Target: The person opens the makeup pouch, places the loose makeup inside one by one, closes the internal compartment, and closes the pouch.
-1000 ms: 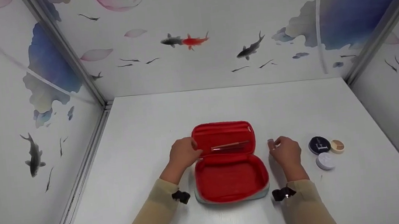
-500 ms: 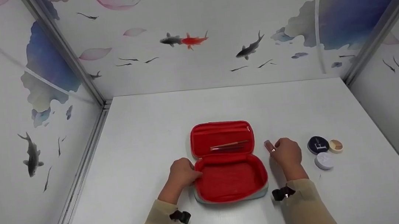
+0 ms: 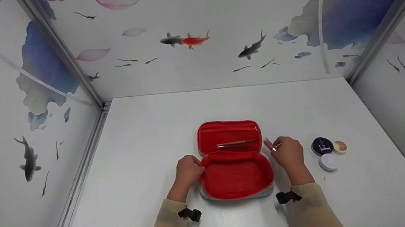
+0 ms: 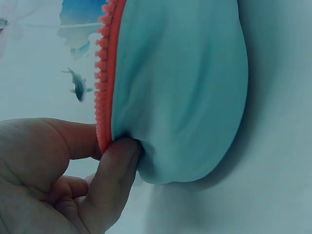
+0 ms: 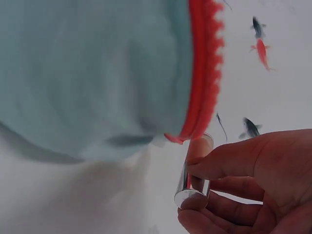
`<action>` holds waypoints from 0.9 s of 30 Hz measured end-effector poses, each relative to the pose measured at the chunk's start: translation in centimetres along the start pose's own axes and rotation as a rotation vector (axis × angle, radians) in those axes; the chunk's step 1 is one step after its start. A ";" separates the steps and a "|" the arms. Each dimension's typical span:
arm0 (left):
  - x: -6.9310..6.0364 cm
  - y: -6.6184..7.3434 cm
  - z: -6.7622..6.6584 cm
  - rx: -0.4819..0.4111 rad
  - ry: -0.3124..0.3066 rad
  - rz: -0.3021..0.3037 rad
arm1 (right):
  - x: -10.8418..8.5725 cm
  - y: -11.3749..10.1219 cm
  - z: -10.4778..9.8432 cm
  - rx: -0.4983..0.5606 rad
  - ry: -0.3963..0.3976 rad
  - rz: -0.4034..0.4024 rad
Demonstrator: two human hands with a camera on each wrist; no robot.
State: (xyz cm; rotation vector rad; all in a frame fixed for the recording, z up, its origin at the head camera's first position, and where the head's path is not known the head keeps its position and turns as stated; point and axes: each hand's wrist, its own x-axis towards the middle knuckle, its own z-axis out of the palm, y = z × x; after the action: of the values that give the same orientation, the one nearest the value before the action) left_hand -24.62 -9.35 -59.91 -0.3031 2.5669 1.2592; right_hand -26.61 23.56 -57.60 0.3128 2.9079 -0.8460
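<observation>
Compared with a second ago, the left hand point(image 3: 188, 170) has dropped from beside the lid point(image 3: 227, 131) to the left rim of the case point(image 3: 237, 177), pinching its zipped edge; the case has slid slightly right and away from the person. The right hand point(image 3: 289, 152), just right of the case, pinches a clear-ended tube point(image 3: 269, 144) between thumb and fingers; more of the tube shows now.

The tube slants away and leftward, its far end just beside the lid's right edge. The case lies open, mouth up, its long axis left to right, lid folded to the far side with slim sticks point(image 3: 236, 143) inside.

Bare table point(image 3: 151, 126) stretches behind and left of the case; three jars point(image 3: 322, 146) sit well to its right.
</observation>
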 end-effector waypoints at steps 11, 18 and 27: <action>0.7 0.3 1.0 0.021 0.033 0.036 | -2.5 -4.0 1.8 0.048 -0.072 -0.168; 0.8 0.5 1.0 0.022 0.027 0.003 | -4.0 -5.6 3.5 0.064 -0.132 -0.283; 1.1 0.9 0.4 0.034 0.001 -0.020 | -5.4 -6.8 4.9 0.029 -0.256 -0.378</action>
State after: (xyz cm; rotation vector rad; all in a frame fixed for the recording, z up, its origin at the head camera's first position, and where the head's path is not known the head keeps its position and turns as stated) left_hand -25.87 -8.61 -59.82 -0.3217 2.5767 1.2082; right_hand -22.65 14.42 -57.40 -0.3321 2.7497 -0.8966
